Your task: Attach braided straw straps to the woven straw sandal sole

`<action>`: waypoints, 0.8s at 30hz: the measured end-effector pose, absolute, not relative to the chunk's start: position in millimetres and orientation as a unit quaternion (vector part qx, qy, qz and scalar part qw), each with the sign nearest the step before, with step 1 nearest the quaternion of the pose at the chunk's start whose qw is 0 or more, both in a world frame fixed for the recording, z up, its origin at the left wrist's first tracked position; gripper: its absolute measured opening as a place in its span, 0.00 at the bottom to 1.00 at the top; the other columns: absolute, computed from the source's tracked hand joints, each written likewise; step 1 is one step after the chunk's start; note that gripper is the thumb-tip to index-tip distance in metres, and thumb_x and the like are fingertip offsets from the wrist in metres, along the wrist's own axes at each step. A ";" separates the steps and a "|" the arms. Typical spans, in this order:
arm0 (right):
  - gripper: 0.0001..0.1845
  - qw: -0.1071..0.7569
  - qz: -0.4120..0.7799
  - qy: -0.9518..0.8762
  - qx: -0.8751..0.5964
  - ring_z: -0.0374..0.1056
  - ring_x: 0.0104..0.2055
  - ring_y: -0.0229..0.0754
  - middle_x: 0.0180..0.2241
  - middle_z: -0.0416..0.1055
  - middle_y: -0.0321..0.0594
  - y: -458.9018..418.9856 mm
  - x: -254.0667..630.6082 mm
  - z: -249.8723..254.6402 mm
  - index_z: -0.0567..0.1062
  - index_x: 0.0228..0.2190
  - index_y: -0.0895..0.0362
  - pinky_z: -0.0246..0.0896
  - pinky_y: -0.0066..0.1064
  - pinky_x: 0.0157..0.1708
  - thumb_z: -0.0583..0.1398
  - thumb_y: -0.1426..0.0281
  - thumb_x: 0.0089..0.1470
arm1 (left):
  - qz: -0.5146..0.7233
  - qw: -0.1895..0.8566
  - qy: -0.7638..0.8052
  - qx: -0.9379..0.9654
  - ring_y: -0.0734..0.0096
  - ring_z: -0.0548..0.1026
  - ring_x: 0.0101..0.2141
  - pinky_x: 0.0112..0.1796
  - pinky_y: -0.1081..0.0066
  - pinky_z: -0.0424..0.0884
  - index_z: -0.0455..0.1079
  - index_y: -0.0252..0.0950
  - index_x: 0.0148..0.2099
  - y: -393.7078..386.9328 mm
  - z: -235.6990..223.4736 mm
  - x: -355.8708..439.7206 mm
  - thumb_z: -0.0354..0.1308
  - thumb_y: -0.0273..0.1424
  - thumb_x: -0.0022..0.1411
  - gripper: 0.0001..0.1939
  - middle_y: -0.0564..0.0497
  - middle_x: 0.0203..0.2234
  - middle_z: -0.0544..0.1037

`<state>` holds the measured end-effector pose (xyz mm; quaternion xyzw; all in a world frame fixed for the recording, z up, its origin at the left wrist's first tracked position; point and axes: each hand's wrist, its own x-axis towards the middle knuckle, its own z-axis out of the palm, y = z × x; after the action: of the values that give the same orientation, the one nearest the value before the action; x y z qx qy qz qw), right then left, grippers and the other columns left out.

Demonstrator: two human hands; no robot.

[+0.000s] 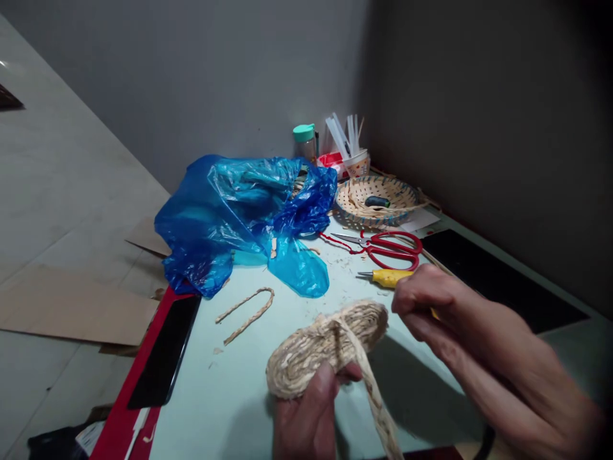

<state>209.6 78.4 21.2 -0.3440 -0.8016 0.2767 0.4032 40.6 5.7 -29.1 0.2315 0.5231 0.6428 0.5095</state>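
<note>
An oval coil of braided straw (311, 358) is gripped from below by my left hand (311, 409), its thumb pressed on the near edge. From the coil's top a loose straw braid (373, 390) hangs down towards me. My right hand (431, 300) is closed in a pinch just right of the coil, apart from it. What its fingers hold, if anything, is hidden. Behind that hand shows a yellow-handled awl (387, 277), its metal tip pointing left. Red-handled scissors (393, 249) lie just beyond, with red cord near their blades.
A short bent braid (249, 313) lies left of the coil, near a black phone (165, 351) at the table's edge. Farther back are a crumpled blue plastic bag (239, 211), a woven basket (378, 198) with a dark spool, a green-lidded jar (304, 137) and a cup of strips (357, 165).
</note>
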 end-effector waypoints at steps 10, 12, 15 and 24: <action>0.05 0.316 0.302 -0.850 -0.295 0.68 0.40 0.39 0.40 0.73 0.35 107.3 200.7 60.8 0.73 0.40 0.52 0.59 0.29 0.40 0.57 0.66 0.65 | 0.567 0.498 0.561 0.341 0.58 0.79 0.26 0.37 0.63 0.78 0.79 0.41 0.27 0.0 -19.9 34.6 0.59 0.39 0.59 0.12 0.48 0.21 0.82; 0.08 0.261 0.378 -0.846 -0.270 0.68 0.43 0.38 0.40 0.74 0.35 114.5 199.1 61.1 0.76 0.39 0.54 0.58 0.28 0.43 0.57 0.66 0.65 | 0.564 0.524 0.555 0.316 0.58 0.79 0.25 0.35 0.63 0.78 0.79 0.42 0.27 -0.3 -20.3 33.7 0.60 0.38 0.58 0.10 0.49 0.19 0.81; 0.08 0.190 0.477 -0.824 -0.239 0.69 0.42 0.36 0.39 0.75 0.32 120.0 196.7 59.2 0.79 0.39 0.54 0.59 0.25 0.43 0.60 0.65 0.63 | 0.563 0.561 0.540 0.276 0.58 0.78 0.23 0.32 0.64 0.77 0.78 0.42 0.29 0.2 -23.2 33.0 0.64 0.35 0.54 0.05 0.50 0.17 0.80; 0.08 0.161 0.429 -0.852 -0.253 0.67 0.35 0.35 0.32 0.72 0.31 116.7 192.8 56.9 0.76 0.31 0.56 0.55 0.28 0.36 0.59 0.71 0.62 | 0.512 0.667 0.533 0.095 0.55 0.82 0.28 0.31 0.65 0.77 0.77 0.39 0.39 -4.5 -11.1 31.3 0.74 0.38 0.40 0.22 0.51 0.19 0.80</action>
<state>192.8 116.7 56.9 -0.2530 -0.8520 0.4290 0.1614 31.3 -4.5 -11.1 0.0954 0.5326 0.5117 0.6674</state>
